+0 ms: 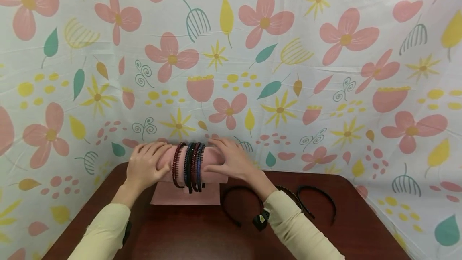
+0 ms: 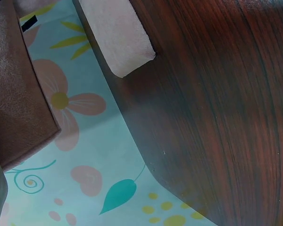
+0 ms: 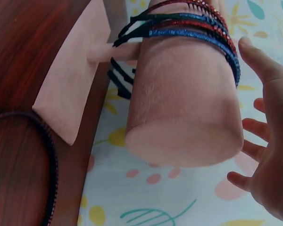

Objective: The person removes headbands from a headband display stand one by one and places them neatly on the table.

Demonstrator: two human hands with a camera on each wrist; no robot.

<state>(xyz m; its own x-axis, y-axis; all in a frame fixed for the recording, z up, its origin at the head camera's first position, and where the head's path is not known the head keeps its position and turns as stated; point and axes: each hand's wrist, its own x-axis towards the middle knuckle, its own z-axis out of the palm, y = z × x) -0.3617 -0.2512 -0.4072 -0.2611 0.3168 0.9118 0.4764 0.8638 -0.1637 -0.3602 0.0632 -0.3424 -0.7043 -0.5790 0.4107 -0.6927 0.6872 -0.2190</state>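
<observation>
A pink headband stand (image 1: 213, 157) lies at the back of the table, its padded roll crosswise above a flat pink base (image 1: 173, 199). Several glittery headbands, among them a blue headband (image 3: 188, 34) and a red headband (image 1: 175, 163), circle the roll's middle. My left hand (image 1: 146, 161) holds the roll's left end, fingers over the top and thumb in front; the left wrist view barely shows it. Around the right end, my right hand (image 1: 234, 159) is spread with fingers behind and thumb in front. In the right wrist view its fingers appear apart from the roll.
On the dark wooden table (image 1: 173, 236), a black headband (image 1: 225, 208) lies beside the base. Two more lie farther right: one headband (image 1: 294, 196) partly behind my right forearm, another dark headband (image 1: 330, 200) beyond it. A flower-printed cloth (image 1: 231, 67) hangs behind the table.
</observation>
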